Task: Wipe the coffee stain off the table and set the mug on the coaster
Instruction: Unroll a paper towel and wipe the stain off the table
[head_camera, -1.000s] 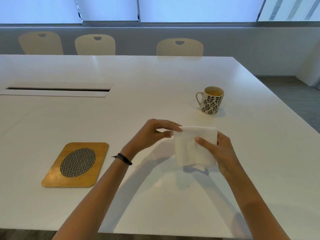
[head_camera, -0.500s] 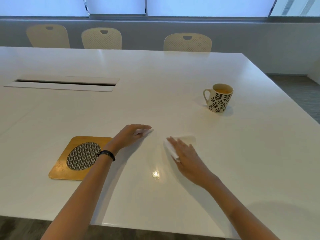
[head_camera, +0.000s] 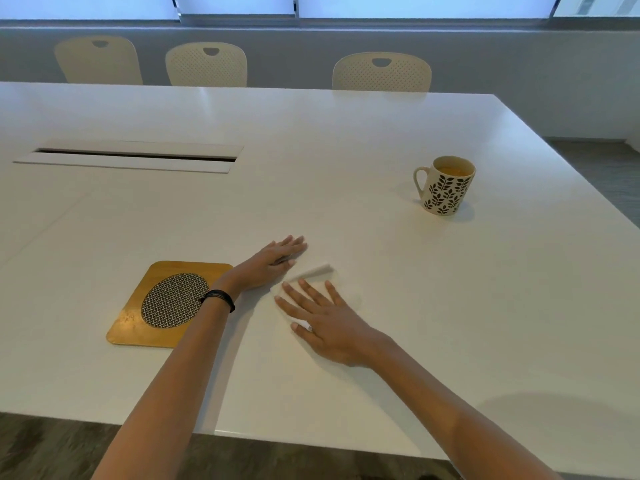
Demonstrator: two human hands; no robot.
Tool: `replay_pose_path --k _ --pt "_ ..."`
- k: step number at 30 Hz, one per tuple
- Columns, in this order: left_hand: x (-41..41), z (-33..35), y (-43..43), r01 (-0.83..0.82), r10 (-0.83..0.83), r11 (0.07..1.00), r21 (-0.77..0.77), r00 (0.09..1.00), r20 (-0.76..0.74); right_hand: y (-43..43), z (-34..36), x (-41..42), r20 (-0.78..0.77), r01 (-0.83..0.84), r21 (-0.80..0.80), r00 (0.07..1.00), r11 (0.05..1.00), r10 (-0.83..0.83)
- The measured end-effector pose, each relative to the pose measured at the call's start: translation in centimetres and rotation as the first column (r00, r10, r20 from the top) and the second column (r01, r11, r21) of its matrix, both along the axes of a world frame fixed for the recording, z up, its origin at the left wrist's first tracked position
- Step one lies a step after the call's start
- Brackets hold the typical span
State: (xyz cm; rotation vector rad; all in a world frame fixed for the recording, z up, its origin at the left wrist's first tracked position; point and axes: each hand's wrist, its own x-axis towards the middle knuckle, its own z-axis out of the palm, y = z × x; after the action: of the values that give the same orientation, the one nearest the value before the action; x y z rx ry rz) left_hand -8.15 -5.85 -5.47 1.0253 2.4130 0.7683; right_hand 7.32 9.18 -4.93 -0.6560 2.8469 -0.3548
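Note:
A white napkin lies flat on the white table, its far edge slightly lifted. My right hand presses down on it with fingers spread. Just left of it, my left hand rests flat on the table, holding nothing, with a black band on its wrist. A cream mug with a black leaf pattern, filled with brown drink, stands upright far to the right, handle pointing left. The gold coaster with an oval woven centre lies left of my left wrist. I cannot make out a stain.
A long cable slot is set into the table at the back left. Three cream chairs stand along the far edge. The table's near edge runs below my forearms, with grey floor on the right.
The napkin was held up in both hands and is now laid on the table. My right hand has spread over it and my left hand has flattened beside it.

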Motion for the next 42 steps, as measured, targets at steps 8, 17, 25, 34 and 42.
replay_pose_path --k 8,17,25,34,42 --pt "0.1 -0.1 0.2 -0.034 0.034 0.999 0.008 0.999 -0.040 2.3 -0.2 4.0 0.002 0.051 0.023 0.999 0.998 -0.051" --pt "0.1 -0.5 -0.1 -0.050 0.050 0.999 0.006 0.997 -0.063 8.6 -0.3 7.0 0.024 0.287 -0.004 0.958 0.958 -0.287" --pt "-0.5 -0.8 0.0 -0.027 0.026 0.999 -0.021 0.997 -0.073 7.8 -0.6 10.3 0.059 0.155 0.001 0.986 0.988 -0.155" --pt "-2.5 -0.1 1.8 0.053 -0.061 0.990 -0.128 0.996 -0.059 1.2 -0.1 9.7 0.095 0.013 -0.061 0.995 0.998 -0.007" --pt "-4.3 0.0 2.4 0.103 -0.105 0.986 -0.128 0.994 -0.004 -1.2 0.1 5.7 0.108 -0.029 -0.063 0.994 0.998 0.035"
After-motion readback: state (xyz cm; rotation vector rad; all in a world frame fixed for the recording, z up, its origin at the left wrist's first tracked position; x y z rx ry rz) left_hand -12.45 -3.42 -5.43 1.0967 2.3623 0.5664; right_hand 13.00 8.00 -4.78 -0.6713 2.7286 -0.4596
